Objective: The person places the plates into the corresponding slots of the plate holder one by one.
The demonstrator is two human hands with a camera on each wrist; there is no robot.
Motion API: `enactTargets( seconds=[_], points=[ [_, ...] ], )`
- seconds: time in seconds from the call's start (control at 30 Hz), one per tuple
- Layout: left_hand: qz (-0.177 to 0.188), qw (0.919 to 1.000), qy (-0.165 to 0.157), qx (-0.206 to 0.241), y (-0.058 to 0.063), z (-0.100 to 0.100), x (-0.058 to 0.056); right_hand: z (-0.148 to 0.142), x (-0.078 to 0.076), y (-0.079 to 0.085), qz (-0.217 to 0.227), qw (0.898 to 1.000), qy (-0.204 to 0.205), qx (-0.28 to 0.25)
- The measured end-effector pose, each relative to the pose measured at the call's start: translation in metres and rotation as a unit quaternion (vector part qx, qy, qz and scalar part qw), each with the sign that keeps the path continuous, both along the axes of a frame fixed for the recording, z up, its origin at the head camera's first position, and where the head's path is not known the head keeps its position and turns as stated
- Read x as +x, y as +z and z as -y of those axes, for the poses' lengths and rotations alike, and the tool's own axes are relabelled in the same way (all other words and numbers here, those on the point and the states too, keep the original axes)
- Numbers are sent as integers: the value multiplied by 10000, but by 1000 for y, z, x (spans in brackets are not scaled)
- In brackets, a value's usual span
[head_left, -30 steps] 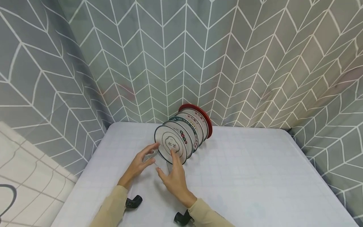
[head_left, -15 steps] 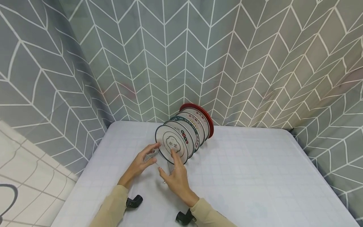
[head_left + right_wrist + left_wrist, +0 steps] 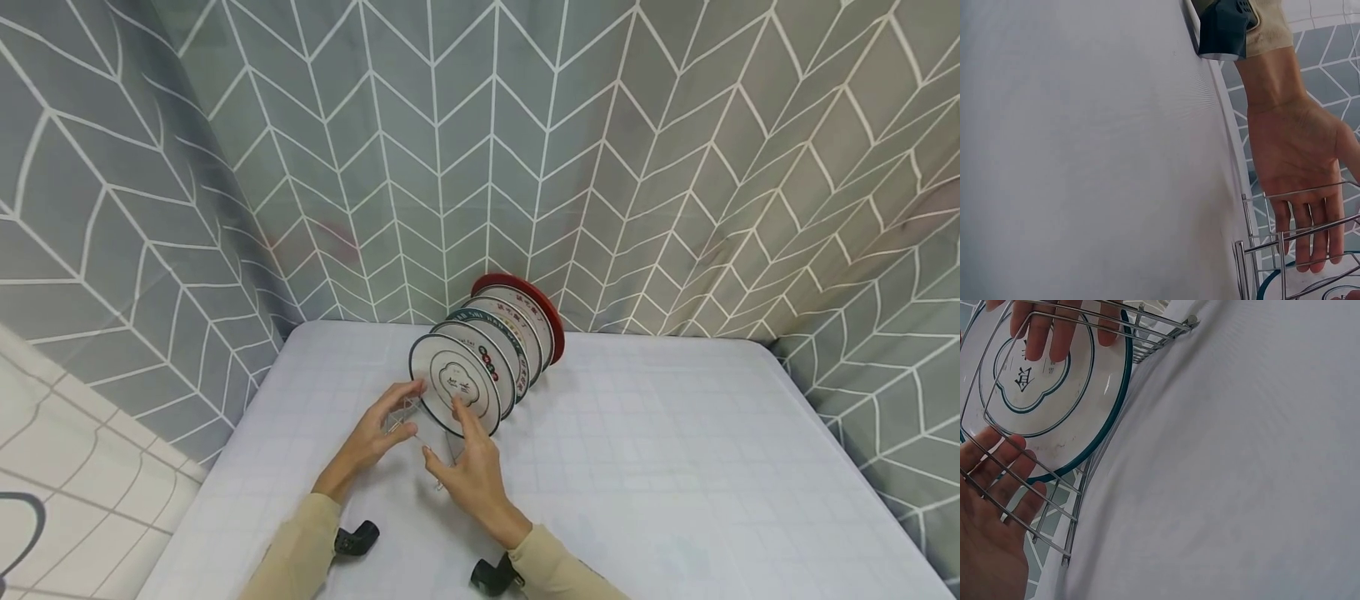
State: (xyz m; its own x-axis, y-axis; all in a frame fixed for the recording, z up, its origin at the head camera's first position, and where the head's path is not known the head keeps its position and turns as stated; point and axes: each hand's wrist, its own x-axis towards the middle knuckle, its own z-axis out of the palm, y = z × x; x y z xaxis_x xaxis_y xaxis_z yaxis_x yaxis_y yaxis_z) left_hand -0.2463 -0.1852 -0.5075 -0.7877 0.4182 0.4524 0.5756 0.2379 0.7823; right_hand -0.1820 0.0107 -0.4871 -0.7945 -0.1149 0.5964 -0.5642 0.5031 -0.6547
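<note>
In the head view, a white plate [image 3: 456, 382] with a dark rim and a central emblem leans at the front of a row of upright plates. A wire rack [image 3: 401, 410] surrounds its lower part, mostly hidden from above. My left hand [image 3: 373, 433] lies at the plate's lower left, fingers relaxed and fingertips by its edge. On the right, my right hand [image 3: 474, 475] has its fingertips against the plate's face, fingers straight. The left wrist view shows rack wires [image 3: 1025, 481] crossing in front of the left fingers; the right wrist view shows wires across the right fingers.
Behind the front plate stand several more plates [image 3: 491, 371], with a red round one [image 3: 557, 333] at the back. The white-covered table [image 3: 675, 467] extends to the right. A grey patterned curtain [image 3: 487, 150] hangs behind. Dark wrist-worn devices [image 3: 356, 539] sit below the sleeves.
My right hand has shifted slightly right and down. The front plate's emblem appears to have turned a little, and its lower edge sits slightly further right. The left hand has shifted only slightly right.
</note>
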Motion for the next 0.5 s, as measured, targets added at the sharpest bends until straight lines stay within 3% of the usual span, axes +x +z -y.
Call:
enactTargets(
  seconds=[0.17,0.4,0.5],
  points=[
    [3,10000,58,-14,2,-2,6,-4,2,0,139,9999,90,-30],
    [-156,9995,155,-218,23,-12,19,-14,3,3,251,9989,350,-163],
    [-182,9993,198,-256,24,-17,22,-23,3,4,340,9977,545,-233]
  ],
)
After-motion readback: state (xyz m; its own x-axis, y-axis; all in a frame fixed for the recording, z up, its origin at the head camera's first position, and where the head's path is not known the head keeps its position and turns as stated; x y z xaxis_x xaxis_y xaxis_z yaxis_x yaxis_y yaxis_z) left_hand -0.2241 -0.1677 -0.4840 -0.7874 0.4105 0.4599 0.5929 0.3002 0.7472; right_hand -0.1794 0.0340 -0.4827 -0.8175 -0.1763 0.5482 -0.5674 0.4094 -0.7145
